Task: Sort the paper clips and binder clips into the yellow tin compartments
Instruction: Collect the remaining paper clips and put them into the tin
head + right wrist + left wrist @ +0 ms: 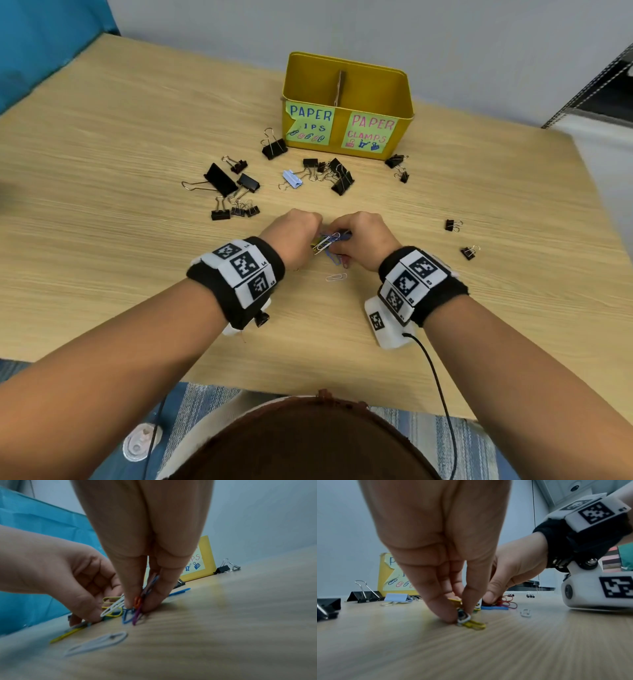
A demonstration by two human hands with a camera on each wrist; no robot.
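A pile of coloured paper clips (329, 244) lies on the table between my two hands. My left hand (297, 230) pinches yellow and white clips (467, 620) against the wood. My right hand (359, 236) pinches red, purple and blue clips (138, 605). One white paper clip (336, 277) lies loose just in front of the pile. The yellow tin (347, 106) stands at the back with a cardboard divider, labelled "paper clips" on the left and "paper clamps" on the right. Several black binder clips (236, 190) and one light blue binder clip (292, 179) lie scattered before it.
Two small binder clips (454, 225) lie apart at the right of the wooden table (102, 205). A blue chair back (37, 44) stands at the far left. A grey wall runs behind the tin. A cable (442, 394) trails from my right wrist.
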